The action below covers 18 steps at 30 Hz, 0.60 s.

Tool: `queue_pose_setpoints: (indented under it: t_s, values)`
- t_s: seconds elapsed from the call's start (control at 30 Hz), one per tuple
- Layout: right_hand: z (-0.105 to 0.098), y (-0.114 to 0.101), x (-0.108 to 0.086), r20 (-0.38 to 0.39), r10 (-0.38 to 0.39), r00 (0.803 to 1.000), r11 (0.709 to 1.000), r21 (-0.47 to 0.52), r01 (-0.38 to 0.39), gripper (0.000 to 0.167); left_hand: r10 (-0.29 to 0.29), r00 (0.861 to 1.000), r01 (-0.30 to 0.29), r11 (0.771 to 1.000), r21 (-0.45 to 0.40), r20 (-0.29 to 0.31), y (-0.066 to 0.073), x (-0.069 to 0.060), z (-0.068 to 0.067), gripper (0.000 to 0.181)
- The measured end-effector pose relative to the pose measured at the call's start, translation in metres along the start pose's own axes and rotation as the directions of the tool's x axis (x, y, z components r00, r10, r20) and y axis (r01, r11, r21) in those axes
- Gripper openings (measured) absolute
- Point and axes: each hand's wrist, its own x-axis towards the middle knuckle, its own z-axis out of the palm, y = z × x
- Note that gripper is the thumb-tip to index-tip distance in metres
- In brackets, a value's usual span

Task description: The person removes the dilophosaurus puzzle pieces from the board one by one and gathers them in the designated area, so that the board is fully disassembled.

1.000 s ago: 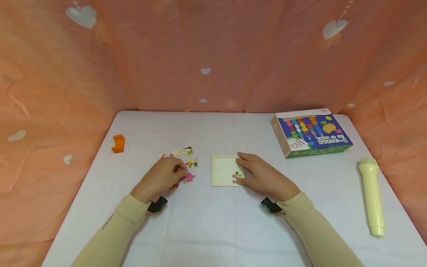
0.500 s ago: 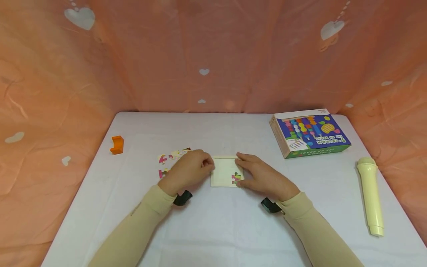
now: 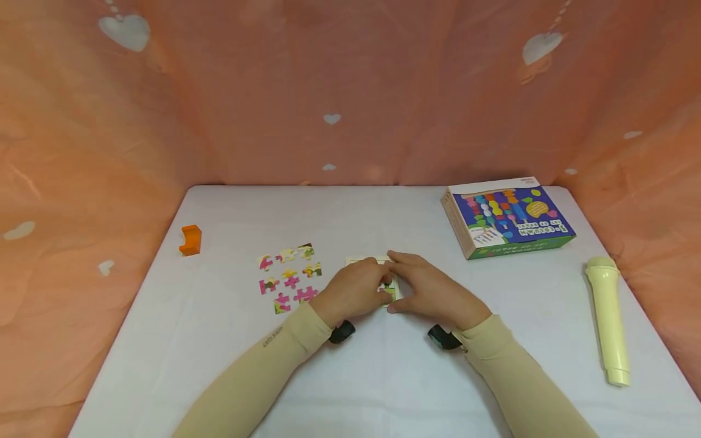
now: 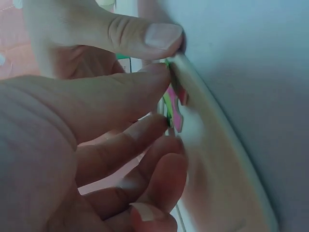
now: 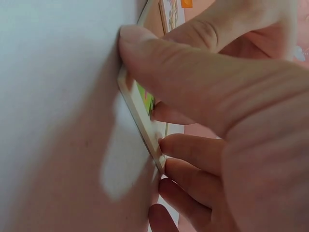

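Note:
My left hand (image 3: 355,292) reaches over the cream puzzle board (image 3: 361,260), its fingers bent. In the left wrist view its thumb and fingertips pinch at a small puzzle piece, mostly covered by the fingers, against the board's surface. A pink and green puzzle piece (image 4: 174,111) shows right beside those fingertips. My right hand (image 3: 435,292) grips the board's right side, the thumb at the near corner and fingers along the edge, as the right wrist view also shows. Most of the board is hidden beneath both hands. Several loose puzzle pieces (image 3: 291,281) lie left of it.
An orange curved block (image 3: 190,240) sits at the far left. A colourful toy box (image 3: 509,219) lies at the back right, and a pale yellow microphone-shaped tube (image 3: 609,322) near the right edge. Behind the white table (image 3: 383,389) hangs an orange curtain (image 3: 328,73).
My left hand has moved right, from the loose pieces onto the board, uncovering those pieces. The right hand has stayed at the board's right side.

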Motion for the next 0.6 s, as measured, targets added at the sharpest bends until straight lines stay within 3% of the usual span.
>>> queue_pose_setpoints:
  t_s: [0.17,0.37,0.6]
  values:
    - [0.0005,0.0011,0.0005,-0.001,0.007,1.000,1.000,0.002,-0.007,0.078,-0.015,1.000,0.015,1.000,-0.006,0.000,-0.0011,-0.0012,0.0005,0.031]
    - [0.0012,0.0018,0.0000,-0.002,0.009,1.000,1.000,-0.002,-0.009,0.080,-0.014,1.000,0.014,1.000,-0.017,-0.009,-0.0030,-0.0003,0.0017,0.025]
    - [0.0001,0.0019,-0.0006,-0.011,0.002,1.000,1.000,-0.009,-0.002,0.082,-0.027,1.000,0.026,0.997,-0.076,-0.012,-0.0031,0.0025,0.0020,0.022]
